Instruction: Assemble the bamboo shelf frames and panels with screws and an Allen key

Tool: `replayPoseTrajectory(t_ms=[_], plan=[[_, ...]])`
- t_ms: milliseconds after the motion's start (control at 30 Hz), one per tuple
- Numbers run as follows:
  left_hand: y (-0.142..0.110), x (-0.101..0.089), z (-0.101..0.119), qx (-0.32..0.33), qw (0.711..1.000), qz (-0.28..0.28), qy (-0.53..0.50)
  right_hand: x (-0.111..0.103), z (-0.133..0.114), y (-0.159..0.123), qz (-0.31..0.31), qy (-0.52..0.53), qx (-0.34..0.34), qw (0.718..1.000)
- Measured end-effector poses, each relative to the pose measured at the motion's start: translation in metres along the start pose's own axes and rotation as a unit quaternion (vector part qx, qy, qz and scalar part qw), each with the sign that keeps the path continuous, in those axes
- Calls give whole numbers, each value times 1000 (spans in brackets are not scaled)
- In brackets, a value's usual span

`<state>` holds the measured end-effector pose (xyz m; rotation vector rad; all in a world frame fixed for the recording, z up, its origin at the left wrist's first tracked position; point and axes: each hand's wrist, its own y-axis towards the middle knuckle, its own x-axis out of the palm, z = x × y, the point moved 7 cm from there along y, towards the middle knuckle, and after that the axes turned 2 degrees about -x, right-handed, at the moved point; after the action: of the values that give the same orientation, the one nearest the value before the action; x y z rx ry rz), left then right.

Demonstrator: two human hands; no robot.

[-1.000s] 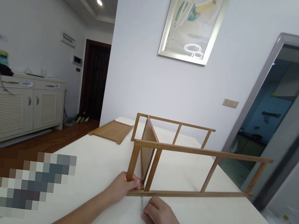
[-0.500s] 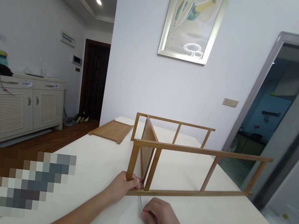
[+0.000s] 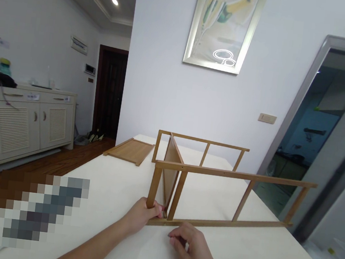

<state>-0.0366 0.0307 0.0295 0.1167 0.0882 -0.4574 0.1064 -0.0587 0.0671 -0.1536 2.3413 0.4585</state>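
Observation:
A wooden shelf frame [image 3: 211, 171] lies on its side on the white table, its two ladder-like sides joined by an upright shelf panel [image 3: 172, 169] near the left end. My left hand [image 3: 141, 215] is closed around the near lower left corner of the frame, thumb and fingers by the panel's bottom edge. Close by, my right hand [image 3: 192, 246] is held just in front of the lower rail, its thumb and index finger pinched together. What sits in that pinch is hidden. A small fastener head [image 3: 164, 224] shows in the lower rail between the hands.
A separate wooden panel [image 3: 131, 150] lies flat at the table's far left. The white table [image 3: 106, 192] reaches back to the wall. A blurred-out patch covers something at the table's left edge. A white cabinet [image 3: 24, 121] stands beyond on the left; a doorway opens on the right.
My right hand has shifted slightly right and up. The thin silvery rod that ran from its fingers to the rail no longer shows. My left hand keeps its hold on the frame.

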Motion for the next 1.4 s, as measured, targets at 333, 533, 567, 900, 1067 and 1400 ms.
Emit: replayPoseTrajectory(t_ms=[333, 533, 567, 900, 1067, 1400], plan=[[0, 0, 0, 4, 1000, 1, -6, 8, 5, -2, -70, 37, 52, 996], [1, 0, -1, 5, 1000, 4, -5, 8, 9, 0, -48, 73, 40, 995], [1, 0, -1, 4, 1000, 6, -4, 8, 9, 1, -41, 80, 40, 995], [1, 0, -1, 0, 1000, 1, -4, 14, 30, 1, -4, 199, 140, 970], [0, 0, 0, -3, 1000, 3, -1, 10, 29, 5, 11, 286, 171, 943], [-2, 0, 4, -3, 1000, 3, -1, 4, 19, 0, 13, 450, 204, 869]])
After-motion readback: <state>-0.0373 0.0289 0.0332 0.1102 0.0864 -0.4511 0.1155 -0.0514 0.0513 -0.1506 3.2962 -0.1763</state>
